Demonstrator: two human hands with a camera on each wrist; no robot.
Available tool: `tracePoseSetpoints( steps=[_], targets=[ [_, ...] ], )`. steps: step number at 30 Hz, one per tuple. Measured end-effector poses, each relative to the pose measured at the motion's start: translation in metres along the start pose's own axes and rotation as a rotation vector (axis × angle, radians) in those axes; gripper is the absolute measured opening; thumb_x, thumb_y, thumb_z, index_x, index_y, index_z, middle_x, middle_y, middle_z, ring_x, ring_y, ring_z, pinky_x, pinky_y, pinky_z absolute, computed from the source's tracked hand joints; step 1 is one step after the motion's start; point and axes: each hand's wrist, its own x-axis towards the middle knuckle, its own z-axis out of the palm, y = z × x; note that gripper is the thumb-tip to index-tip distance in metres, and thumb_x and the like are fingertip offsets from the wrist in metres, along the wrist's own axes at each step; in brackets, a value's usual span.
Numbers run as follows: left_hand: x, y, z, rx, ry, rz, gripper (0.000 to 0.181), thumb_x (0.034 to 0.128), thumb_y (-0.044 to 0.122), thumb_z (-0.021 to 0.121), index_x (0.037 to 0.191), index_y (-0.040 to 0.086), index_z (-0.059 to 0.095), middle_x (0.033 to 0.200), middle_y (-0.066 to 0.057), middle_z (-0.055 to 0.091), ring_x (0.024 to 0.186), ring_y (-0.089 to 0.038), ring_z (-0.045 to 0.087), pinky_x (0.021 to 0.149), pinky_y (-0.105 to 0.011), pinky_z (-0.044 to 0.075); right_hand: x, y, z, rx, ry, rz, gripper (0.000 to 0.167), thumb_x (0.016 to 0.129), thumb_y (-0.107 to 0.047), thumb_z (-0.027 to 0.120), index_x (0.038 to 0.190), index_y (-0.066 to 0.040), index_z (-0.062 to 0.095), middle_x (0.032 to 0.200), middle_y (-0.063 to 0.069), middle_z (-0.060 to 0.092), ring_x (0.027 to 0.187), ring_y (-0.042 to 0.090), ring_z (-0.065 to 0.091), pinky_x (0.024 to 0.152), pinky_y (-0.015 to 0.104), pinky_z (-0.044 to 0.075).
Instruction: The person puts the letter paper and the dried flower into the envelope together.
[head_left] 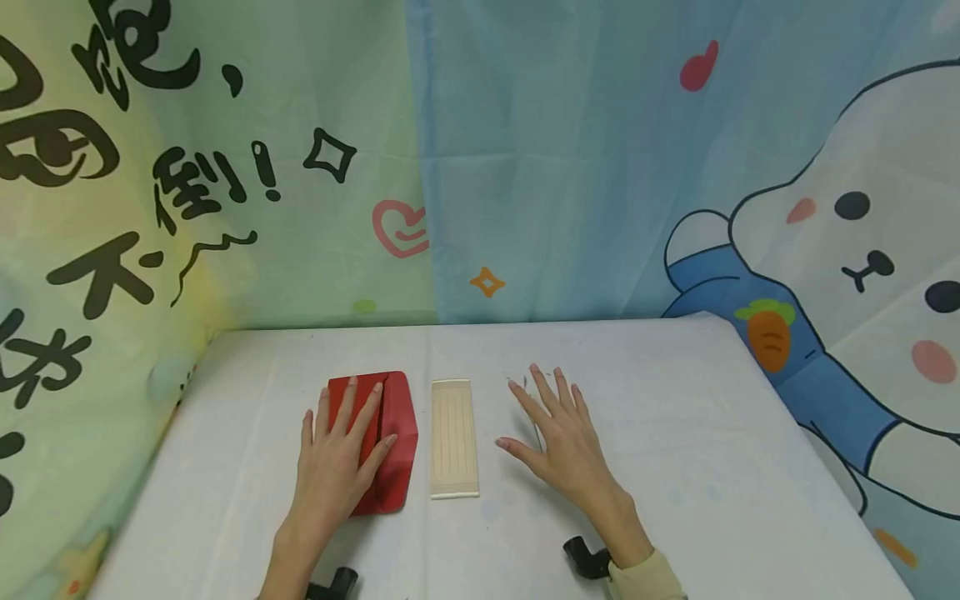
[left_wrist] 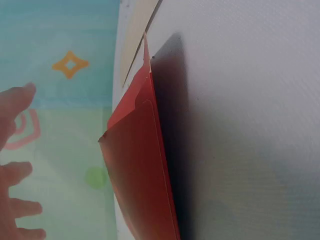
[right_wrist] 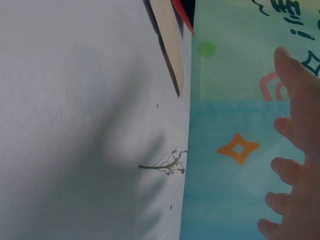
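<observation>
My left hand (head_left: 333, 471) is spread over a red paper envelope (head_left: 399, 450) with an unfolded flap along its right side. In the left wrist view, the fingers (left_wrist: 20, 173) appear raised apart from the envelope (left_wrist: 137, 175). To the right of it lies a flat, cream rectangular piece (head_left: 454, 437) with lengthwise lines; its kind is unclear. Over a small dried sprig (right_wrist: 160, 167) with a thin stem and branching tip, my right hand (head_left: 566, 454) hovers with fingers spread, partly hiding it in the head view. Neither hand holds anything.
A white cloth (head_left: 675, 450) covers the table, and its back edge meets a printed curtain (head_left: 540, 208). Black wrist mounts (head_left: 587, 558) sit at both wrists. Tiny dark specks lie near the sprig.
</observation>
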Motion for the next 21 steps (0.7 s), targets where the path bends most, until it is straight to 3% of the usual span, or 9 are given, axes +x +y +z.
tracePoseSetpoints(
  steps=[8, 16, 21],
  targets=[
    [-0.0041, -0.0013, 0.0009, 0.016, -0.036, -0.039, 0.077, 0.0917, 0.04, 0.076, 0.157, 0.019, 0.042, 0.16, -0.026, 0.039, 0.143, -0.061, 0.033, 0.11, -0.076, 0.031, -0.0014, -0.0008, 0.0003, -0.005, 0.009, -0.001, 0.078, 0.085, -0.051, 0.078, 0.151, -0.016, 0.053, 0.161, 0.022, 0.04, 0.15, 0.053, 0.029, 0.117, 0.073, 0.024],
    [-0.0046, -0.0008, 0.0009, 0.023, -0.022, -0.062, 0.075, 0.0896, 0.038, 0.079, 0.152, 0.012, 0.048, 0.15, -0.031, 0.047, 0.136, -0.064, 0.04, 0.106, -0.075, 0.037, -0.0018, -0.003, 0.0015, 0.081, 0.07, -0.042, 0.072, 0.083, -0.027, 0.086, 0.143, -0.002, 0.057, 0.155, 0.027, 0.045, 0.144, 0.049, 0.043, 0.112, 0.065, 0.041],
    [-0.0034, -0.0004, 0.0011, -0.018, -0.09, -0.135, 0.075, 0.0916, 0.036, 0.077, 0.151, 0.002, 0.047, 0.149, -0.036, 0.046, 0.135, -0.067, 0.039, 0.106, -0.076, 0.037, -0.0007, -0.0029, 0.0018, 0.091, 0.07, -0.053, 0.07, 0.083, -0.023, 0.086, 0.143, -0.001, 0.056, 0.155, 0.027, 0.046, 0.143, 0.048, 0.044, 0.111, 0.062, 0.043]
  ],
)
